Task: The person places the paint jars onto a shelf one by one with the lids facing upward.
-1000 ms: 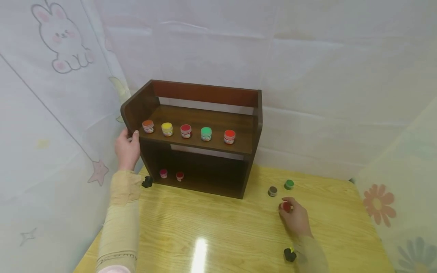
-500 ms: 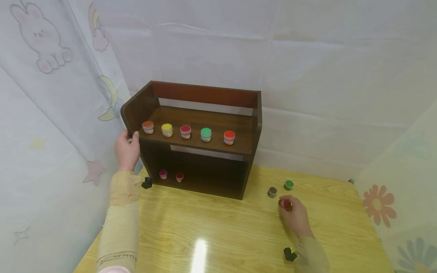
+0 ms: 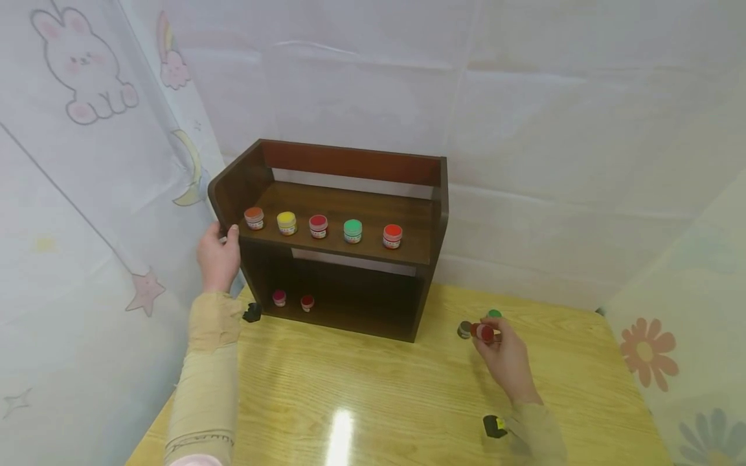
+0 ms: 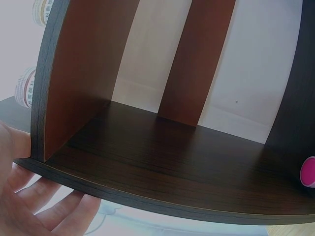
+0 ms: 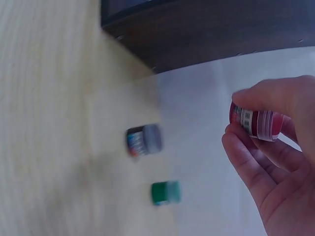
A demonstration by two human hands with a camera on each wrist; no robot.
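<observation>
My right hand point(image 3: 509, 362) pinches a small red paint jar point(image 3: 482, 332) between thumb and fingers, tilted on its side above the table. In the right wrist view the red jar point(image 5: 253, 120) shows its label and clear-rimmed lid. My left hand point(image 3: 219, 259) grips the left side of a dark brown two-tier shelf point(image 3: 350, 255). Seen from the left wrist, the thumb lies on one face of the board and the fingers point(image 4: 74, 211) on the other. Near my right hand stand a dark brown jar point(image 3: 464, 329) and a green jar point(image 5: 166, 192), the latter partly hidden in the head view.
Along the upper board stand several jars, among them a yellow one point(image 3: 287, 223) and a light green one point(image 3: 352, 231). The lower tier holds a magenta jar point(image 3: 280, 298) and a dark red jar point(image 3: 307, 302). Black pieces lie near the wrists on the wooden table point(image 3: 361, 382).
My right hand has lifted the red jar and carried it slightly up and left, tilting it and covering part of the green jar. The left hand keeps its grip on the shelf.
</observation>
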